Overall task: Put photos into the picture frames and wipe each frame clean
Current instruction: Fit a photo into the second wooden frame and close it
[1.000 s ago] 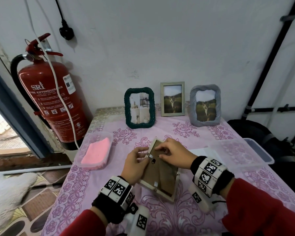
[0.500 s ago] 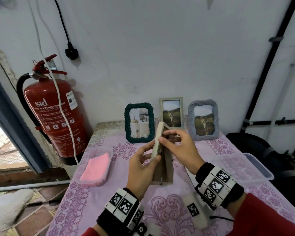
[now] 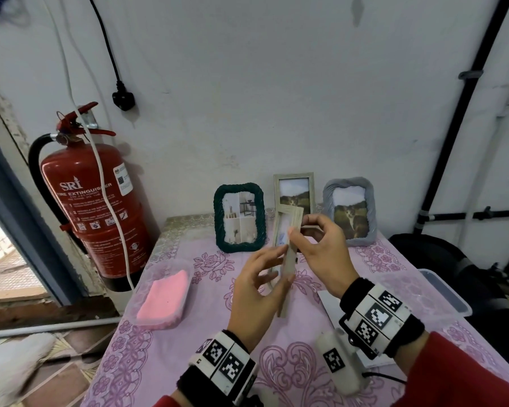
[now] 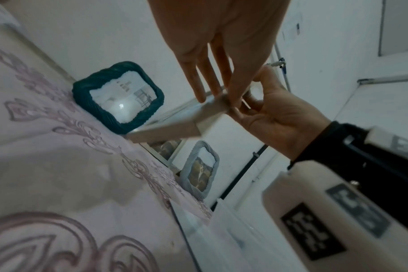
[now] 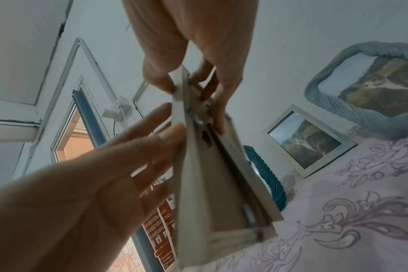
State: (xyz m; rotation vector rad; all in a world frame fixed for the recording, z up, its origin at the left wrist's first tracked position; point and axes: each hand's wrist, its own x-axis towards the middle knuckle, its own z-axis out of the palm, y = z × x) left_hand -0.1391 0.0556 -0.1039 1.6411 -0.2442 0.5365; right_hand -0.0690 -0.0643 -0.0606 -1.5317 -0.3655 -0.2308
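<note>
Frame: pale wooden picture frame (image 3: 288,257) held nearly edge-on, upright, above the counter (image 3: 206,333), lifted clear of it.
Right hand (image 3: 321,248): upper end pinched, thumb on the front edge, fingers (image 5: 219,117) curled onto the brown backing.
Left hand (image 3: 259,292): fingers (image 4: 199,81) straight, spread, laid flat against the frame's front side.
Behind: green frame (image 3: 239,217), grey frame (image 3: 350,211), standing at the wall.

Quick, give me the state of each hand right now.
Left hand: open, straight fingers resting against the front of the upright pale frame.
Right hand: pinching the top of that frame.
</note>
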